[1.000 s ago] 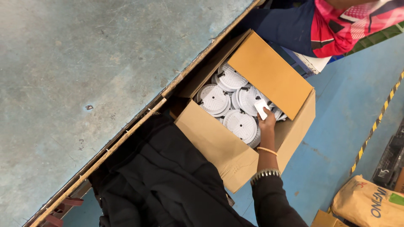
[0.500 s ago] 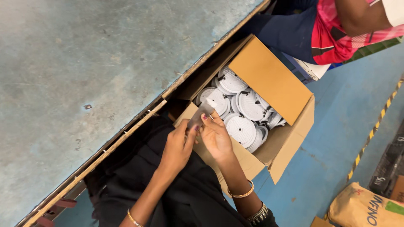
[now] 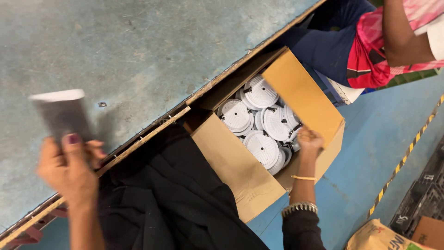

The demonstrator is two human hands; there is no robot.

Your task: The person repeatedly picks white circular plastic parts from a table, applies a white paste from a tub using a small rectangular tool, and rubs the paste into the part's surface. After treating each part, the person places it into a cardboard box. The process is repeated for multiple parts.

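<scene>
Fingers [image 3: 74, 143] of the left hand [image 3: 69, 171] clamp a dark card [image 3: 62, 113]; right hand [image 3: 309, 139] curled over white discs [image 3: 263, 148].

One open cardboard box [image 3: 240, 171] holds about seven white round discs [image 3: 262, 147] that show. One dark flat card [image 3: 62, 115] is raised at left. Two hands work.

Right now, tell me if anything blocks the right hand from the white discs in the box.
Nothing visible does. The right hand is already inside the open cardboard box, at the white round discs; the flaps are folded back.
</scene>
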